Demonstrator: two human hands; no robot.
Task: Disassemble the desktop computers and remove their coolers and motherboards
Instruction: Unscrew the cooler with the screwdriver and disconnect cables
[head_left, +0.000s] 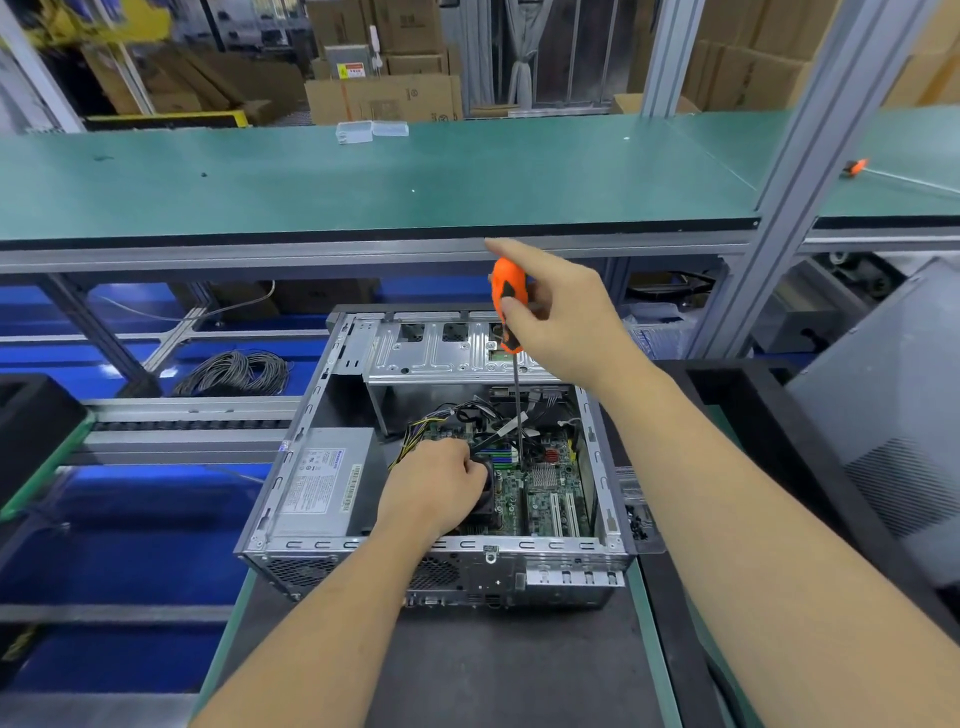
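Screwdriver (511, 332) stands upright, tip on motherboard (545, 499), right hand (561, 317) gripping handle, left hand (441, 488) clutching cooler (485, 493).

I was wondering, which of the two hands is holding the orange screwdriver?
The right hand holds the orange screwdriver upright over the motherboard; the left hand sits lower, inside the case, gripping the black cooler.

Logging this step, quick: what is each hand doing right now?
Left hand: grips the black cooler inside the case.
Right hand: holds the orange screwdriver, tip down on the motherboard.
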